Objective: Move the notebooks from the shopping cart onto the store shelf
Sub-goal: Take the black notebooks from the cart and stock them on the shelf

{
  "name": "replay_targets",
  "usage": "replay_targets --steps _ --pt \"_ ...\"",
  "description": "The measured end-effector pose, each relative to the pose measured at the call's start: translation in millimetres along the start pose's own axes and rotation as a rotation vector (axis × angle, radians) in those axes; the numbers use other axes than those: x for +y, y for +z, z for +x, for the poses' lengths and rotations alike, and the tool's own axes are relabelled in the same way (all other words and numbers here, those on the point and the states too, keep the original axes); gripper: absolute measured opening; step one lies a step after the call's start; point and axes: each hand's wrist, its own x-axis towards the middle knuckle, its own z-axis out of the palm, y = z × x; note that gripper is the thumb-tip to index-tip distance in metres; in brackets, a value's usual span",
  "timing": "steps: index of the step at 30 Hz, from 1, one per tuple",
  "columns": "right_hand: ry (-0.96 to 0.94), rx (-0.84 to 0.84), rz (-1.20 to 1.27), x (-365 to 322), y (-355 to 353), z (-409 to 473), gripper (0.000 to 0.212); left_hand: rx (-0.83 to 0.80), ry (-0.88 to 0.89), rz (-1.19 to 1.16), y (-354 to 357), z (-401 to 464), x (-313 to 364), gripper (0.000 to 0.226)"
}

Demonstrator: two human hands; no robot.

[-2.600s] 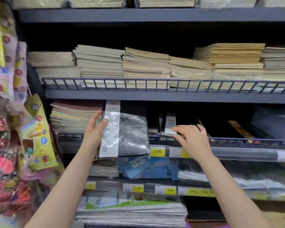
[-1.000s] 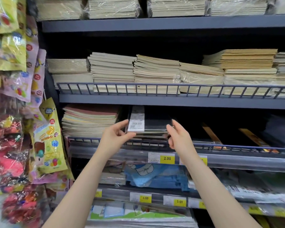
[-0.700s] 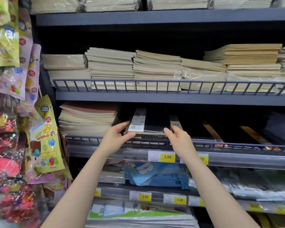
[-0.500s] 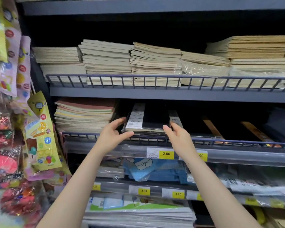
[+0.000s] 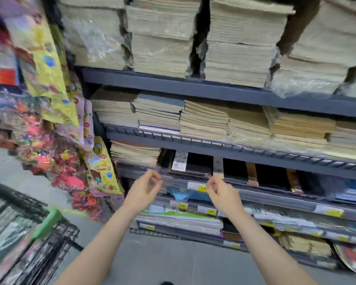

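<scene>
A black notebook with a white label strip (image 5: 190, 164) lies flat on a stack on the blue-grey store shelf (image 5: 275, 168). My left hand (image 5: 145, 188) hangs just below and left of it, fingers loosely curled, holding nothing. My right hand (image 5: 219, 189) is below and right of the notebook, also loosely curled and empty. Both hands are apart from the notebook. The black wire shopping cart (image 5: 29, 239) with a green handle stands at the lower left, with wrapped dark notebooks inside. The frame is blurred by motion.
Stacks of beige notebooks (image 5: 206, 118) fill the shelves above. A pile with coloured covers (image 5: 135, 151) sits left of the black notebook. Colourful toy packets (image 5: 49, 140) hang at the left. Lower shelves carry yellow price tags (image 5: 202, 188) and wrapped stationery. Grey floor lies below.
Both hands have let go of the black notebook and pulled back down from the shelf. The view has swung back and down, bringing the cart into sight at the lower left.
</scene>
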Motion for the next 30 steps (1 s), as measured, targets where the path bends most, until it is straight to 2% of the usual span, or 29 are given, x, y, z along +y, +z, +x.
replay_targets --steps 3,6,8,14,19,23,30 --pt "-0.059 -0.146 0.025 -33 -28 -36 0.012 -0.049 -0.028 0.044 -32 -48 36 0.013" --pt "-0.075 -0.245 0.032 -61 -49 -75 0.009 -0.059 -0.065 0.199 -63 -92 69 0.027" --pt "-0.088 -0.289 0.016 -77 -56 -99 0.008 -0.058 -0.083 0.275 -83 -119 80 0.02" --pt "-0.125 -0.333 -0.022 -128 -58 -163 0.007 -0.032 -0.161 0.197 -136 -204 83 0.021" --pt "-0.133 -0.34 -0.01 -171 -20 -208 0.017 -0.01 -0.251 0.191 -180 -276 52 0.019" --pt "-0.129 -0.339 0.042 -215 27 -247 0.016 -0.045 -0.285 0.211 -227 -337 19 0.015" --pt "-0.011 -0.323 0.168 -303 118 -306 0.01 -0.013 -0.386 0.252 -336 -435 -50 0.029"
